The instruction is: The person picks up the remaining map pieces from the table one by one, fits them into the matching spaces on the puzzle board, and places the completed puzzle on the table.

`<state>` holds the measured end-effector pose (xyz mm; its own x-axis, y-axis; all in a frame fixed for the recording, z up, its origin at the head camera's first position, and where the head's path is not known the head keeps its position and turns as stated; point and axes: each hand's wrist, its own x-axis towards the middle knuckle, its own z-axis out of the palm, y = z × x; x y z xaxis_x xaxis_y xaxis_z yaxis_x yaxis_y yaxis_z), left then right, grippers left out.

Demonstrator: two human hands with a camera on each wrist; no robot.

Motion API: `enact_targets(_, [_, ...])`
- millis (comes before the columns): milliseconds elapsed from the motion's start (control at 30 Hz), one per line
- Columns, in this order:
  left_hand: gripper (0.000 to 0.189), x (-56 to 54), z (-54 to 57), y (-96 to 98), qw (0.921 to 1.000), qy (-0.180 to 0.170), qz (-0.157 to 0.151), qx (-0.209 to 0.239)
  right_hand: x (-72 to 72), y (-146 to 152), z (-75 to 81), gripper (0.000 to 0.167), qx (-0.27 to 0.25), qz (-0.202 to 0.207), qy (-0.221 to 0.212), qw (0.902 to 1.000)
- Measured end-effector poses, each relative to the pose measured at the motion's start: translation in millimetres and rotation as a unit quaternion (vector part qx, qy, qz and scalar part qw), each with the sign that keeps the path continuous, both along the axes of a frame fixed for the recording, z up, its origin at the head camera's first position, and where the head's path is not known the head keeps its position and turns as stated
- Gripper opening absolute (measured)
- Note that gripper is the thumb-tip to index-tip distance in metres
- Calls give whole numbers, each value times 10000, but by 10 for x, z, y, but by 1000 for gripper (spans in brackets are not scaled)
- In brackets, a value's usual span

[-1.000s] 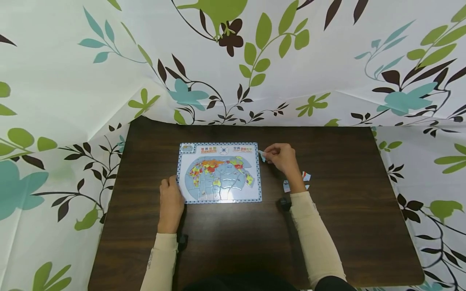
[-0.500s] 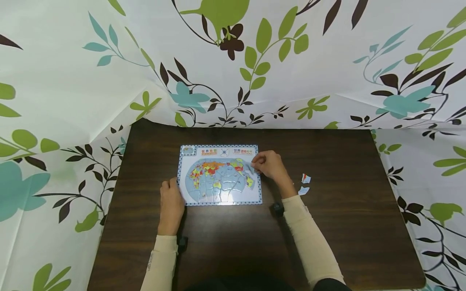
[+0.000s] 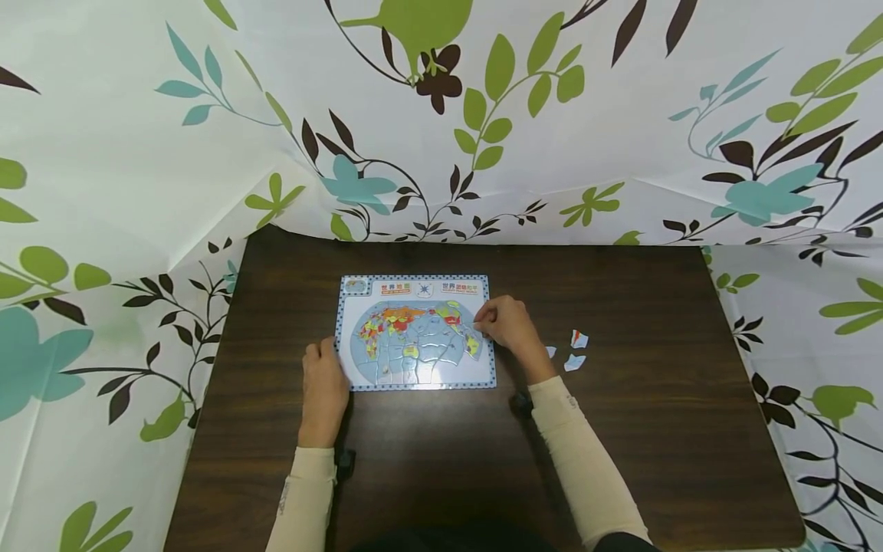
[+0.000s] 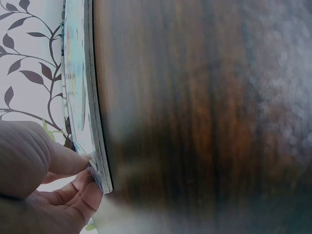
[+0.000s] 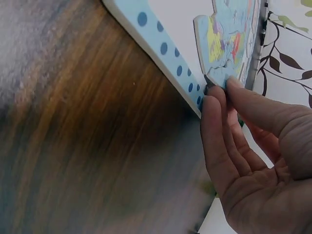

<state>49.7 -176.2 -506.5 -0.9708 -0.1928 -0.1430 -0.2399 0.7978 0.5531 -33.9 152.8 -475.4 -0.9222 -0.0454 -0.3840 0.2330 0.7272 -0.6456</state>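
A world map jigsaw puzzle board with a blue dotted border lies flat on the table. Its oval of joined pieces shows a gap along the right side. My left hand grips the board's left edge; in the left wrist view the thumb lies on top, with fingers curled at the corner. At the oval's right rim, my right hand pinches a light blue puzzle piece between thumb and fingertips. The piece sits against the joined pieces, largely covered by the fingers in the head view. Whether it lies flush I cannot tell.
Right of the board lie loose puzzle pieces: one with red, a pale blue one and one partly behind the right forearm. The dark wooden table meets a leaf-patterned cloth at the back and sides.
My right hand has moved left with the puzzle piece, from beside the board to over its right side, then slightly down. The left hand stays on the board's left edge.
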Motion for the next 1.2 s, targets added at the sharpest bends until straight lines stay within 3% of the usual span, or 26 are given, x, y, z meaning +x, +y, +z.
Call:
enact_targets(300, [39, 4, -6, 4, 10000, -6, -6, 47, 49, -67, -57, 10, 481, -95, 399, 9980])
enact_targets(733, [40, -8, -29, 5, 10000, -6, 24, -2, 81, -146, -135, 14, 347, -537, 393, 9972])
enact_targets(1200, [38, -5, -9, 22, 9999, 109, 87, -24, 6, 208, 139, 24, 316, -575, 905, 9937])
